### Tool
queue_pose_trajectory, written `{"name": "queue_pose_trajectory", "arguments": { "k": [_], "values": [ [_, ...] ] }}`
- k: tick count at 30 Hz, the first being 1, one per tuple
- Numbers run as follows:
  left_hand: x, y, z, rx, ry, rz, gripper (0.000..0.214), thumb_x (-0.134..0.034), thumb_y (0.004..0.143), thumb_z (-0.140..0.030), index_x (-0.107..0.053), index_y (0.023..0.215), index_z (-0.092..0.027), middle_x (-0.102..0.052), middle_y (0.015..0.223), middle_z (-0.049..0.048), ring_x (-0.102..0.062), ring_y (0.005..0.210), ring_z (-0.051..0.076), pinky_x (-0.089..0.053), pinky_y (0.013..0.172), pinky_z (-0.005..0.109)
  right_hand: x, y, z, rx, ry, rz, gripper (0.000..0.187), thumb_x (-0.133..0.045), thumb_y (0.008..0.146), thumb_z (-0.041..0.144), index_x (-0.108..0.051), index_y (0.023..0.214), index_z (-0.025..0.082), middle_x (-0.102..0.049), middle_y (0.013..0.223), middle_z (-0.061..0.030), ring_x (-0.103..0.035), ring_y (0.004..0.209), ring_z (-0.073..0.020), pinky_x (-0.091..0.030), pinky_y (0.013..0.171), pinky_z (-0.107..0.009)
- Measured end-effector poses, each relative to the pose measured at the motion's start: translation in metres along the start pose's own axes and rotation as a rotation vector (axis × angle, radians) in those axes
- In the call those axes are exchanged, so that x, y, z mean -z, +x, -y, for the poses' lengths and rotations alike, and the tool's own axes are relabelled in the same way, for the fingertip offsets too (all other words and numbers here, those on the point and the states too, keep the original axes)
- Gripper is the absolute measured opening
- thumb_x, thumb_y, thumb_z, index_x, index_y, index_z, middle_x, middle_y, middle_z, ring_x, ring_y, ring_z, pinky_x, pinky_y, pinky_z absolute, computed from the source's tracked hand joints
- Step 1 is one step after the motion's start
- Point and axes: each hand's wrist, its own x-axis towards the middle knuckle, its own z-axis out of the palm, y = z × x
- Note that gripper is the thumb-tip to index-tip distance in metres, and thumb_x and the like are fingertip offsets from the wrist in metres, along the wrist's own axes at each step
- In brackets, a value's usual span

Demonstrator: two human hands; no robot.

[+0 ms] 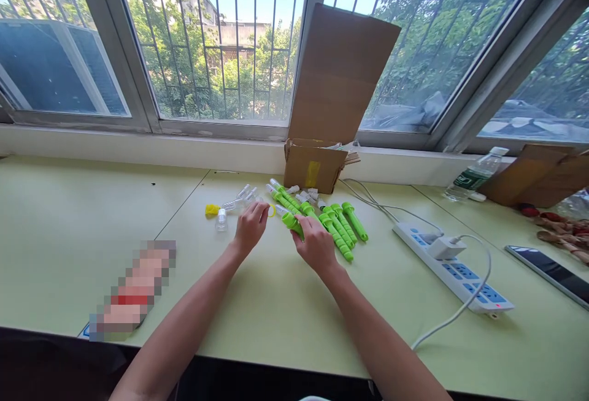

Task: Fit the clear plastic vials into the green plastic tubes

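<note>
Fingers (301, 230) of our right hand (317, 243) are curled tight around a green piece (291, 221), holding it low over the table (276, 309), just in front of the cardboard box (313, 168). Our left hand (251, 226) sits a little left of that same spot, its fingertips (263, 209) bent in toward a small yellow ring (272, 210). They touch it or nearly so, but we cannot tell whether they actually pinch it.

Judging by how things lie, we seem to be partway through. A row of green pieces (343, 229) lies side by side in front of the box and slightly to its right, looking finished, with a few more crossed over one another closer to the box. Left of the box, small clear parts (239, 197), a clear little bottle (221, 219) and a yellow cap (211, 210) are scattered loose, so some fitting looks left to do. How many parts are in the box itself we cannot see.

Further right of the box, a white power strip (460, 273) lies with a charger (447, 246) plugged into it. A water bottle (476, 175) rests on its side by the sill, and beyond the strip lies a dark phone (550, 273).
</note>
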Motion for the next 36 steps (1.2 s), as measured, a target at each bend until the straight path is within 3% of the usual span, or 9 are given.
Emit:
{"name": "queue_pose_trajectory", "arguments": {
  "k": [7, 15, 20, 23, 29, 36],
  "values": [
    [-0.004, -0.003, -0.012, 0.019, -0.126, 0.054, 0.007, -0.048, 0.09, -0.02, -0.055, 0.089, -0.019, -0.063, 0.079, 0.0025, -0.062, 0.072, 0.013, -0.048, 0.065, 0.024, -0.004, -0.001, -0.002, 0.056, 0.041, -0.034, 0.032, -0.051, 0.089, 0.026, -0.054, 0.119, 0.018, -0.064, 0.099, -0.0095, -0.058, 0.093, -0.0229, -0.043, 0.076, -0.03],
    [-0.01, 0.001, -0.022, 0.298, -0.451, 0.08, 0.006, -0.055, 0.083, -0.018, -0.061, 0.085, -0.019, -0.067, 0.077, 0.0011, -0.064, 0.069, 0.012, -0.055, 0.065, 0.025, -0.005, -0.001, 0.0, 0.087, 0.074, -0.038, 0.034, -0.051, 0.089, 0.027, -0.054, 0.121, 0.018, -0.064, 0.099, -0.0093, -0.057, 0.093, -0.023, -0.043, 0.075, -0.03],
    [-0.01, 0.0, -0.024, 0.408, -0.609, 0.218, 0.018, -0.048, 0.084, -0.017, -0.065, 0.09, -0.018, -0.068, 0.077, 0.0016, -0.063, 0.065, 0.012, -0.056, 0.064, 0.027, -0.001, -0.001, 0.002, 0.049, 0.081, 0.024, 0.036, -0.046, 0.091, 0.026, -0.052, 0.126, 0.019, -0.063, 0.103, -0.01, -0.056, 0.097, -0.0238, -0.043, 0.078, -0.03],
    [-0.007, 0.0, -0.026, 0.401, -0.634, 0.282, 0.021, -0.046, 0.087, -0.021, -0.064, 0.095, -0.017, -0.068, 0.08, 0.0025, -0.064, 0.069, 0.013, -0.057, 0.066, 0.028, 0.001, 0.0, 0.003, 0.025, 0.08, 0.061, 0.038, -0.045, 0.091, 0.026, -0.052, 0.127, 0.02, -0.063, 0.104, -0.01, -0.056, 0.098, -0.0237, -0.043, 0.08, -0.03],
    [-0.002, 0.001, -0.031, 0.327, -0.561, 0.325, 0.028, -0.063, 0.079, -0.037, -0.06, 0.099, -0.017, -0.067, 0.086, 0.0048, -0.064, 0.072, 0.015, -0.058, 0.069, 0.03, 0.001, -0.001, 0.002, 0.014, 0.092, 0.064, 0.037, -0.046, 0.091, 0.028, -0.054, 0.127, 0.021, -0.064, 0.101, -0.0092, -0.057, 0.095, -0.0227, -0.043, 0.08, -0.029],
    [-0.001, 0.0, -0.034, 0.286, -0.573, 0.384, 0.026, -0.059, 0.082, -0.034, -0.056, 0.102, -0.018, -0.066, 0.09, 0.0051, -0.064, 0.078, 0.015, -0.058, 0.072, 0.031, -0.007, -0.002, -0.002, 0.001, 0.194, 0.084, 0.044, -0.049, 0.088, 0.028, -0.049, 0.131, 0.019, -0.064, 0.116, -0.0087, -0.059, 0.103, -0.0224, -0.046, 0.086, -0.032]
  ]
}}
